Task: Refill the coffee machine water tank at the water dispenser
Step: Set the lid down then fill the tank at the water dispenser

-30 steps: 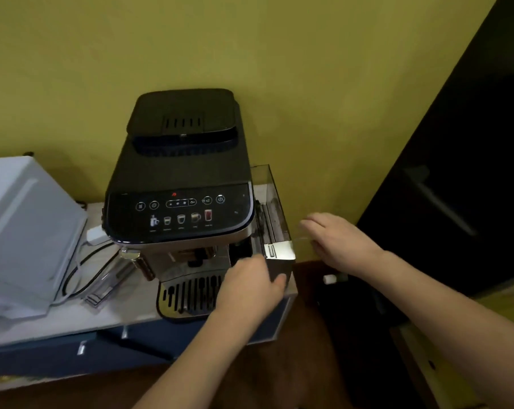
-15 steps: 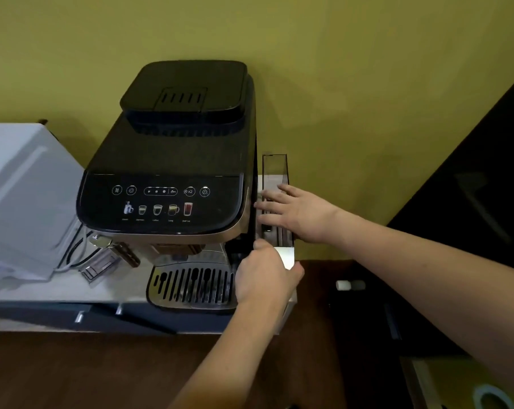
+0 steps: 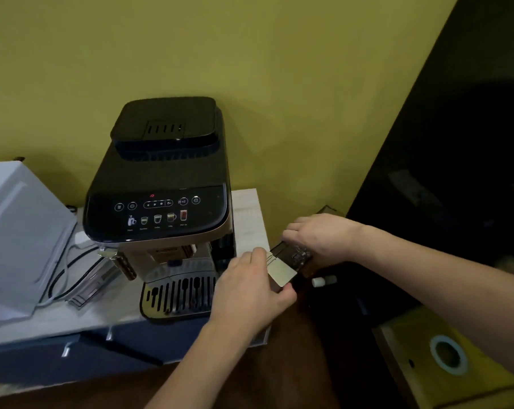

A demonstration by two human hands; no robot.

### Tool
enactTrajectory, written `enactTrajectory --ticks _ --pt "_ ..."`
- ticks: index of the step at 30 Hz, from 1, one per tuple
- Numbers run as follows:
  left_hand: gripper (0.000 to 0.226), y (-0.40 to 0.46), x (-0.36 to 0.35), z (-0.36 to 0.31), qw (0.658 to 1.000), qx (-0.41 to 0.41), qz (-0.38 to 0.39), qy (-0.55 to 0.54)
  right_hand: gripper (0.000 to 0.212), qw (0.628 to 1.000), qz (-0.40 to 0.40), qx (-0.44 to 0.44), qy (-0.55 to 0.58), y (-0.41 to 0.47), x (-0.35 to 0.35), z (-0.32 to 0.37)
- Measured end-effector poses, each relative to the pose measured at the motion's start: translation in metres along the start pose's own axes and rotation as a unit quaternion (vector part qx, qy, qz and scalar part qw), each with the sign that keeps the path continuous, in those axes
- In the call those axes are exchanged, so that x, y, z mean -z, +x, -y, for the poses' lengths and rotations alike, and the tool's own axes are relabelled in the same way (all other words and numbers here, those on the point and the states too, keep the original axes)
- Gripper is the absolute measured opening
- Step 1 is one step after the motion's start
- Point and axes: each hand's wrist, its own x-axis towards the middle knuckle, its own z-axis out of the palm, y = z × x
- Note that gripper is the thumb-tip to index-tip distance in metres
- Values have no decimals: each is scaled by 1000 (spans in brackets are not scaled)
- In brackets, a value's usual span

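Both hands, the left hand (image 3: 251, 290) and right hand (image 3: 320, 236), grip the water tank (image 3: 291, 261), now clear of the coffee machine (image 3: 161, 184) past the desk's (image 3: 247, 214) right edge; filling and refitting remain.

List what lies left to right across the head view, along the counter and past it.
White boxy appliance → black coffee machine → left hand → clear water tank → right hand → blue-white tape ring.

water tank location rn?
Head view, right of centre: the water tank is out beside the coffee machine, held between the left hand and right hand.
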Motion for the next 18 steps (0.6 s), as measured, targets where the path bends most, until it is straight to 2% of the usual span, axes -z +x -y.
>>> enactTrajectory --ticks 8,14,18 --pt "66 -21 -13 27 973 -129 -17 -193 68 987 -44 -149 50 -55 -1 55" --pt "66 -44 -30 12 954 -212 -1 -215 70 969 -58 -222 87 -103 -21 91" --pt "66 -72 -40 -13 948 -236 3 -212 71 965 -75 -230 96 -148 -39 104"
